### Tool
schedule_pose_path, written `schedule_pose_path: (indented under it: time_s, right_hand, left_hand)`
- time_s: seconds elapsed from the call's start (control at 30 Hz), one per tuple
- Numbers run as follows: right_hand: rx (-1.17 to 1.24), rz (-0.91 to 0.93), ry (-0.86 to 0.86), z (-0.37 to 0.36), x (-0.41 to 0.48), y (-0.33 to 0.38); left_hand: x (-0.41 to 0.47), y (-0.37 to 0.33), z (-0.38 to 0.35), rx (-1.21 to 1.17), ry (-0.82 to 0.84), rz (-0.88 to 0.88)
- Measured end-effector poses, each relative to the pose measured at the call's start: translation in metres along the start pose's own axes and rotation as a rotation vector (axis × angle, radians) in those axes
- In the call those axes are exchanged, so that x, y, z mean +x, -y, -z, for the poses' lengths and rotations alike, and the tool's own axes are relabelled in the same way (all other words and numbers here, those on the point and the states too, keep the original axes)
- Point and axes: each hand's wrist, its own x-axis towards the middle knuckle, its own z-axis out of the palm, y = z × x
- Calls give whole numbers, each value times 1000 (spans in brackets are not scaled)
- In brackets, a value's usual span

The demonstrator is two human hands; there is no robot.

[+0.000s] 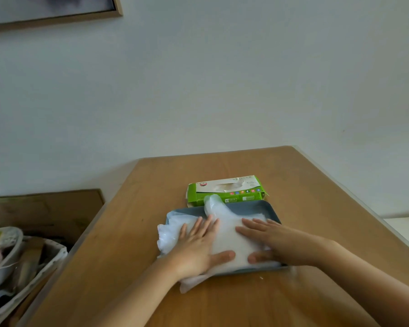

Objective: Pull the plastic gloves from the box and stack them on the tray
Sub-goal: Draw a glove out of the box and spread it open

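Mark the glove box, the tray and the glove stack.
glove box [244, 197]: head view, on its green front face.
tray [250, 207]: head view, on its bare far wall.
glove stack [224, 234]: head view, on the clear plastic at the pile's middle.

1 L grip [195, 247], 1 R grip [270, 240], 1 tray [257, 205], 1 box [224, 191], 1 glove pile [227, 232], 1 table [222, 305]

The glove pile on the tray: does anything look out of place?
Yes. The clear plastic gloves overflow the grey-blue rectangular tray, hanging over its left and near edges onto the wooden table; one end sticks up near the green cardboard box.
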Motion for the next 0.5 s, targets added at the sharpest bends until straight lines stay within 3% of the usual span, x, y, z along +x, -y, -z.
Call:
schedule_pose_path:
  time_s: [0.27,0.37,0.5]
  right_hand:
    - [-8,-68,118,29,-8,-11]
    - [119,-103,-30,43,4,-13]
    - [163,-84,-355,62,42,-31]
  left_hand:
    - [-23,26,29,108,152,108]
    - [-18,28,53,-29,107,96]
    - [7,41,86,-262,-104,61]
